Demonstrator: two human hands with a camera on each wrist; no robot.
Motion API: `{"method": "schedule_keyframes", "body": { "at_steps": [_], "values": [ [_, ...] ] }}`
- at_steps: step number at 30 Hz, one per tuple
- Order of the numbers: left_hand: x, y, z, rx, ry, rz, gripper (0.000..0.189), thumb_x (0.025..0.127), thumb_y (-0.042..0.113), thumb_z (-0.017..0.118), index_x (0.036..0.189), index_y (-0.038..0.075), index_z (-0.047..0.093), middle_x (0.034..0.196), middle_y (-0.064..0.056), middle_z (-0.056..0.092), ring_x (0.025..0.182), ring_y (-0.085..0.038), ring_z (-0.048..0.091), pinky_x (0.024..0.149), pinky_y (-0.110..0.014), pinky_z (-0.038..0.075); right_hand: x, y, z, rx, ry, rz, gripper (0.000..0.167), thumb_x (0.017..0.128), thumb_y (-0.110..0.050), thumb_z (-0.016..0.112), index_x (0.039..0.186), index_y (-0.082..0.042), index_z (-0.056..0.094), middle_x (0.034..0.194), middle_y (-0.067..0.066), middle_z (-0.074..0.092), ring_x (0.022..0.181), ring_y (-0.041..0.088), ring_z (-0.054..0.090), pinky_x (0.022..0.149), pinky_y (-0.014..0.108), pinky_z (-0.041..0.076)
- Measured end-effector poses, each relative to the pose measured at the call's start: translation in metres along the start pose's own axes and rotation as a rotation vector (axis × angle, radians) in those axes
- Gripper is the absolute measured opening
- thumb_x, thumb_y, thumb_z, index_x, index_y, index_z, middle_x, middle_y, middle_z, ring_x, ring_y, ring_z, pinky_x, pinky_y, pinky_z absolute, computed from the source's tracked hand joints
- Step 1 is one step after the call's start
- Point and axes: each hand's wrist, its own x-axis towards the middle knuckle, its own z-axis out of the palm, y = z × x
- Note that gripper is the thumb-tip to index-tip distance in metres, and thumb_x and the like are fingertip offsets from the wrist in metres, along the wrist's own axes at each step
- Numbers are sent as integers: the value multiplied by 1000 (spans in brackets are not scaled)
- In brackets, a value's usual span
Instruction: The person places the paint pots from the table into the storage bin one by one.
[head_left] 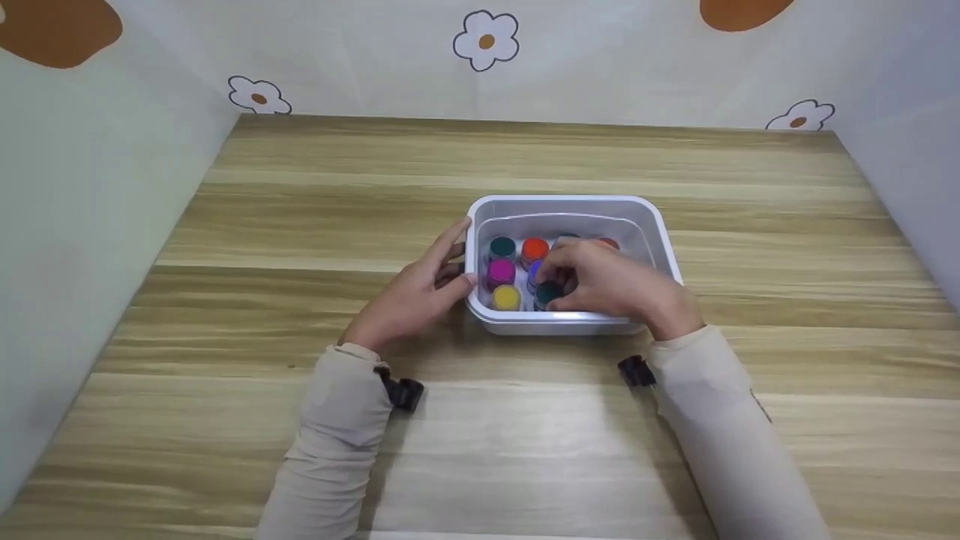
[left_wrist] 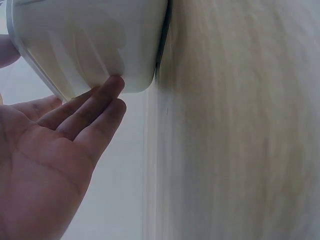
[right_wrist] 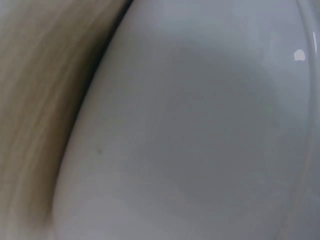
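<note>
A white plastic box [head_left: 570, 328] stands on the table, holding several small paint pots with coloured tops. My left hand [head_left: 409, 304] steadies its left side, thumb at the rim. In the left wrist view the fingers [left_wrist: 102, 102] lie nearly straight against the outer wall. My right hand [head_left: 611, 281] reaches inside over the front right, fingers and thumb around a dark green pot [head_left: 549, 294]. Beside that are a blue pot [head_left: 533, 276], a yellow pot [head_left: 506, 298], a magenta pot [head_left: 501, 274], an orange-red pot [head_left: 535, 249] and another dark green one. The right hand partly hides pots behind it.
The wood-grain table [head_left: 495, 450] extends around the box to a pale back wall [head_left: 360, 60] with flower drawings. White walls rise at both sides. Dark wrist camera mounts [head_left: 405, 395] sit at the sleeves. The box's outer wall [right_wrist: 200, 125] fills most of the right wrist view.
</note>
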Motion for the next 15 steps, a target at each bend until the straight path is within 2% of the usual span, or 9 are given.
{"method": "schedule_keyframes", "body": {
  "at_steps": [6, 15],
  "values": [
    [2, 0, 1, -21, -2, 58, 70, 102, 16, 52, 160, 16, 14, 157, -15, 36, 139, -31, 44, 115, -40, 37, 2, 0, 2, -14, 23, -38, 24, 78, -6, 82, 101, -4, 74, 97, 8, 61, 86, 21, 57, 78, 33, 53],
    [1, 0, 1, -13, -2, 33, 71, 102, 20, 53, 160, 19, 14, 157, -13, 36, 139, -28, 44, 115, -38, 37, 2, 0, 4, -14, 8, 2, 26, 80, -7, 81, 105, -5, 74, 99, 7, 61, 89, 22, 57, 81, 33, 53]
  ]
}}
